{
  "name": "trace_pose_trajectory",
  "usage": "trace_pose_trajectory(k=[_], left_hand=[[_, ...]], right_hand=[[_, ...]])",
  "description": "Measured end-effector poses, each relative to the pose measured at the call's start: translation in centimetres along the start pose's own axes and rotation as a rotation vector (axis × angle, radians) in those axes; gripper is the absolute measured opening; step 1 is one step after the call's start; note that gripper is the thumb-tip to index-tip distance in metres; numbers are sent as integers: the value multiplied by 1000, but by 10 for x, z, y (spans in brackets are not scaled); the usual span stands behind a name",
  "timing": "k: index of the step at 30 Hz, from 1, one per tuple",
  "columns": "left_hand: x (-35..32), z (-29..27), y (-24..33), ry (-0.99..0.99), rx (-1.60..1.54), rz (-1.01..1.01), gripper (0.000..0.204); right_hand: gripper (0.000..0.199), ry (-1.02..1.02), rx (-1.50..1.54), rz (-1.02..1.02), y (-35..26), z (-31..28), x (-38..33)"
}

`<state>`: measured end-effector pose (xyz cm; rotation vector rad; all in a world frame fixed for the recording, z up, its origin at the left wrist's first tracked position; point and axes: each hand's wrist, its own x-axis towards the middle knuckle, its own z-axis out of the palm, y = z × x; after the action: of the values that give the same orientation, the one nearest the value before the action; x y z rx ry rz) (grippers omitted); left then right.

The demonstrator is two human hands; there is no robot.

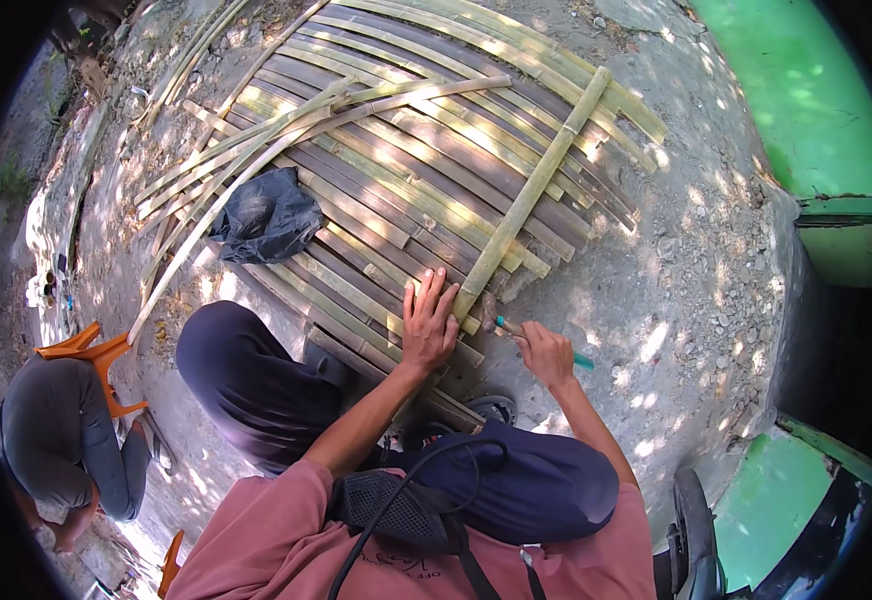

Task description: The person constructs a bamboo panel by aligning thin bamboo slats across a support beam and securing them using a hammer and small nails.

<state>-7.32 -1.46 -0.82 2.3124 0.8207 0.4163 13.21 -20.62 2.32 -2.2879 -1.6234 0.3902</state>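
Observation:
Many bamboo slats (436, 205) lie side by side on the ground in front of me, forming a panel. Across their right-hand ends runs a thicker bamboo strip (531, 195). My left hand (429, 325) rests flat on the near slats, its fingers stretched out beside the lower end of that strip. In my right hand (548, 353) is a hammer (508, 325) with a teal and brown handle, gripped around its middle. The hammer's head is close to the strip's near end; whether they touch I cannot tell.
A black plastic bag (268, 215) sits on the panel's left side, near several loose bamboo strips (246, 150). At the left a person (66, 430) is by an orange plastic chair (106, 360). A green wall (816, 110) borders the right.

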Motion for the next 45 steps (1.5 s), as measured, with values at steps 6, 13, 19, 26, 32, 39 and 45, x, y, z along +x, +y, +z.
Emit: trace_pose_trajectory(k=[6, 13, 19, 26, 32, 39, 45], left_hand=[[2, 0, -1, 1, 18, -2, 63], [2, -2, -3, -1, 30, -6, 63], [2, -2, -2, 0, 38, -11, 65], [3, 2, 0, -29, 49, -24, 66], [1, 4, -2, -38, 96, -8, 66], [-2, 2, -5, -39, 68, -11, 65], [3, 3, -6, -22, 33, -8, 61]], right_hand=[[23, 4, 2, 114, -5, 3, -3], [20, 150, 171, 74, -31, -4, 6], [23, 46, 176, 211, -39, -2, 24], [22, -19, 162, 321, -30, -3, 38], [25, 328, 384, 255, -55, -22, 56], [28, 59, 159, 327, -72, -20, 66], [33, 28, 194, 433, -55, -19, 66]])
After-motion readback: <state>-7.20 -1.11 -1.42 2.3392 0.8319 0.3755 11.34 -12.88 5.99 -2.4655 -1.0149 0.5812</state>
